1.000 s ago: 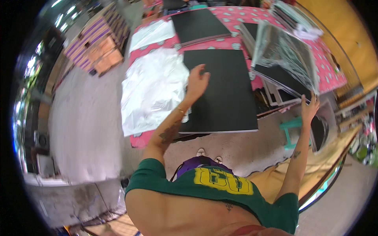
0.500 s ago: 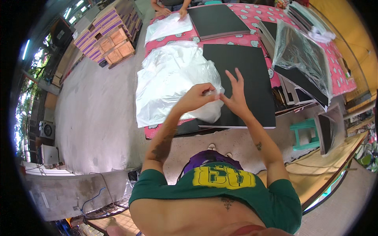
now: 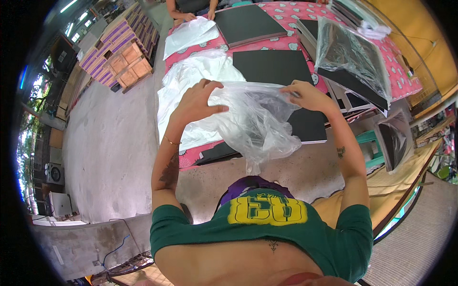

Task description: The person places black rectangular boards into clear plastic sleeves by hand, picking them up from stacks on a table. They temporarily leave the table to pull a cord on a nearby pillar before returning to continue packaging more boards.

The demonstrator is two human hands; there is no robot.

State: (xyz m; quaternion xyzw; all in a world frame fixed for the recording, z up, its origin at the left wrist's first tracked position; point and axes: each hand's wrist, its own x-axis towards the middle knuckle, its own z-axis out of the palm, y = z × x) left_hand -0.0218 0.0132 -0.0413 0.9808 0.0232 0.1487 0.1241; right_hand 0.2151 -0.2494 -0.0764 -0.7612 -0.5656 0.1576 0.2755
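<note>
Hands grip crumpled clear plastic bag point(image 3: 255, 121): left hand point(image 3: 195, 100) and right hand point(image 3: 305, 94) each pinching top edge, above flat black rectangular board point(image 3: 281, 71) at pink patterned table's point(image 3: 286, 14) near edge.

Bright daylight, sharp centre, fisheye-bent dark rim.

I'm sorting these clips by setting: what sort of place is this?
Probably a small packing workshop. Both hands, left hand and right hand, hold a clear plastic bag over a pink-clothed table of flat black boards; stacked cardboard boxes stand on the concrete floor.
</note>
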